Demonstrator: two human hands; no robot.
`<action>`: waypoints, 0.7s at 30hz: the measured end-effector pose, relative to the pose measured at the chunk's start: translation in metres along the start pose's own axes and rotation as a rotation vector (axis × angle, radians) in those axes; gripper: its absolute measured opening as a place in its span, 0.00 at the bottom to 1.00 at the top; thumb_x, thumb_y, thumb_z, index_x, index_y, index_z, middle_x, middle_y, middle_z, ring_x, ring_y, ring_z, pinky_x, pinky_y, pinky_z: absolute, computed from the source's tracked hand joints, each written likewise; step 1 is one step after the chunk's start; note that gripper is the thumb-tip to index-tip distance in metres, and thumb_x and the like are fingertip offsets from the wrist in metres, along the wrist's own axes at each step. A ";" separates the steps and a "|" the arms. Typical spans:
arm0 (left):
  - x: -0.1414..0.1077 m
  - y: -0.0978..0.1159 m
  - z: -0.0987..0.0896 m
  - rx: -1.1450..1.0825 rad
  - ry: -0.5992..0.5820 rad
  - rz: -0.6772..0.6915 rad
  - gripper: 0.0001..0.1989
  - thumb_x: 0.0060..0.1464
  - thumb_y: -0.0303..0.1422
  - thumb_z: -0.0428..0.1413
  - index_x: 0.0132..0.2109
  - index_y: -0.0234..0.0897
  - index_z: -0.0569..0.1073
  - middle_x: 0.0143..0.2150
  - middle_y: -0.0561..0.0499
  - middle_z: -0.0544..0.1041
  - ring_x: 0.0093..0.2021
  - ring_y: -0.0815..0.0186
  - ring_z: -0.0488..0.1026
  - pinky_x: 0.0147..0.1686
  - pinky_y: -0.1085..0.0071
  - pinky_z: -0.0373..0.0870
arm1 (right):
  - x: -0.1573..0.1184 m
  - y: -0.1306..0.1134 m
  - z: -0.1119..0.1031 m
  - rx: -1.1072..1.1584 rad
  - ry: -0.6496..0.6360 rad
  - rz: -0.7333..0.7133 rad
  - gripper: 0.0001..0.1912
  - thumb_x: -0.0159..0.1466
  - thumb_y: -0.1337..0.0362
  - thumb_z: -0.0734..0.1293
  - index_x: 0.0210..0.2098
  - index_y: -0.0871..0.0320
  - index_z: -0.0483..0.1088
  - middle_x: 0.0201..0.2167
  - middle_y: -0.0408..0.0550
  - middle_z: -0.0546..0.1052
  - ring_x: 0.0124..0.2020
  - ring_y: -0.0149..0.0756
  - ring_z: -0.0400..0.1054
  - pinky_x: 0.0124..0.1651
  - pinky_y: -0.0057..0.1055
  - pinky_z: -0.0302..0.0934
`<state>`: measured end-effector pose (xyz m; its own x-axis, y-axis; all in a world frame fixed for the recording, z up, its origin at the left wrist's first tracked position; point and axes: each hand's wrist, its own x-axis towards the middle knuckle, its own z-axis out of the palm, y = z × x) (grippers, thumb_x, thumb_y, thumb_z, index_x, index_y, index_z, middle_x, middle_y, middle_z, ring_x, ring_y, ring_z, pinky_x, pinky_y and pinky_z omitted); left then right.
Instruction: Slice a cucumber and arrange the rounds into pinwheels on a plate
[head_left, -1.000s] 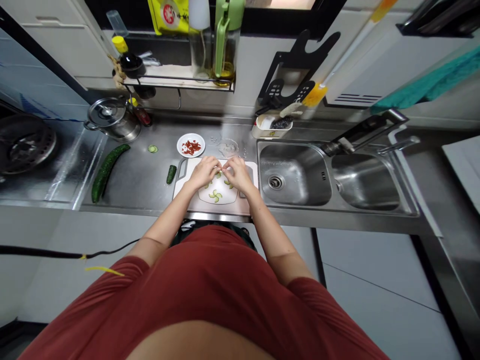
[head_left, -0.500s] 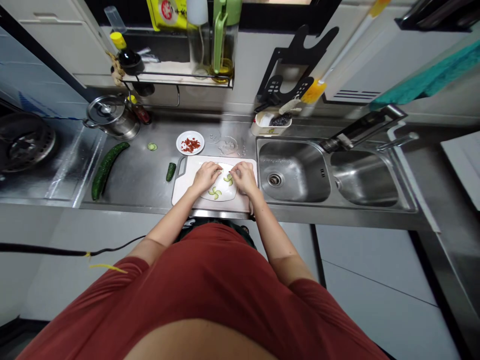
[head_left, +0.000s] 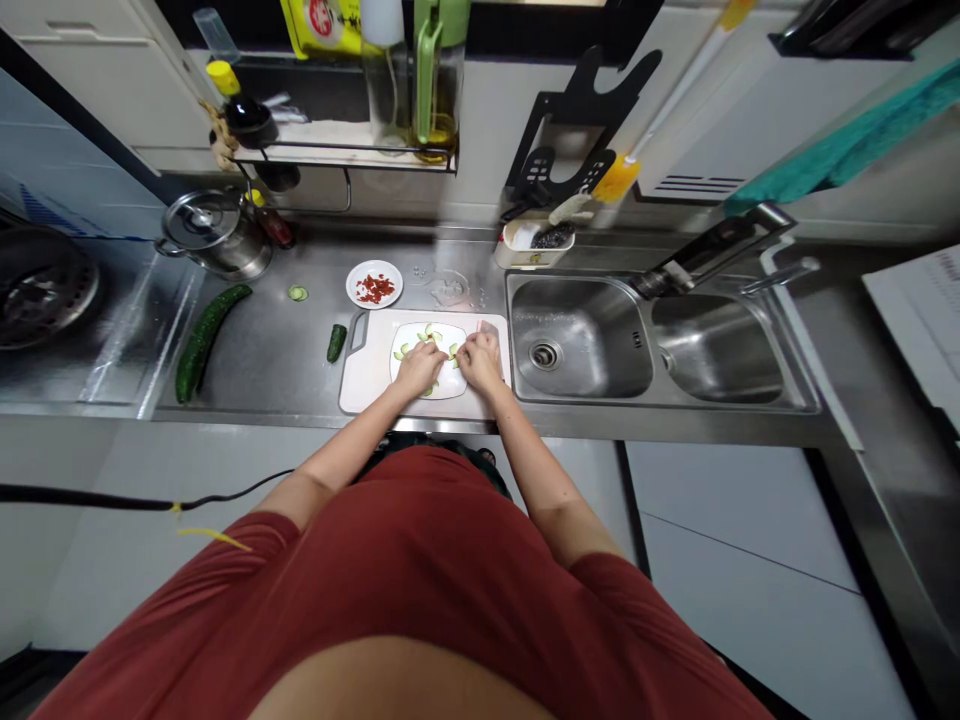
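Note:
A white plate (head_left: 405, 378) lies on a pale cutting board (head_left: 360, 385), with thin green-edged cucumber slices (head_left: 430, 334) set out in small groups along its rim. My left hand (head_left: 420, 369) is over the middle of the plate, fingers bent together in a pinch. From the right, my right hand (head_left: 481, 361) reaches over the plate edge, its fingertips closed beside a cucumber group (head_left: 453, 352). Whatever either pinch holds is too small to make out. Behind the board stands a small white dish (head_left: 351, 291) of chopped red pieces (head_left: 375, 289).
A cut cucumber piece (head_left: 336, 343) rests left of the board. Farther left are cucumber slices (head_left: 298, 293), a long cucumber (head_left: 206, 340) and a lidded steel pot (head_left: 214, 235). A double sink (head_left: 585, 340) adjoins the board's right. Water drops (head_left: 450, 288) dot the counter behind.
My left hand has come nearer to me over the plate, uncovering cucumber groups at its back and left. My right hand stays close to the right-hand group. The whole view has shifted slightly.

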<state>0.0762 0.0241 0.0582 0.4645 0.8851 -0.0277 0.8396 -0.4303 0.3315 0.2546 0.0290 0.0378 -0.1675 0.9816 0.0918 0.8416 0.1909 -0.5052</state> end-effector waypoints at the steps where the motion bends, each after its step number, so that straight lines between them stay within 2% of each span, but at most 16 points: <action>1: 0.000 0.000 0.000 0.014 -0.006 -0.003 0.15 0.63 0.33 0.46 0.50 0.41 0.75 0.44 0.45 0.71 0.49 0.59 0.65 0.48 0.65 0.63 | 0.000 0.000 0.000 -0.016 -0.008 0.000 0.08 0.64 0.63 0.62 0.34 0.57 0.72 0.48 0.54 0.67 0.52 0.49 0.53 0.56 0.45 0.51; 21: 0.001 0.004 0.008 0.074 -0.066 0.007 0.17 0.63 0.32 0.45 0.55 0.42 0.72 0.47 0.43 0.71 0.50 0.57 0.63 0.45 0.63 0.64 | 0.001 0.003 0.006 -0.057 -0.002 0.001 0.09 0.64 0.63 0.61 0.35 0.57 0.73 0.50 0.54 0.66 0.53 0.49 0.52 0.56 0.45 0.53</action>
<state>0.0828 0.0221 0.0519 0.4859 0.8695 -0.0889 0.8538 -0.4504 0.2611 0.2535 0.0310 0.0309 -0.1678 0.9817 0.0897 0.8695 0.1902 -0.4559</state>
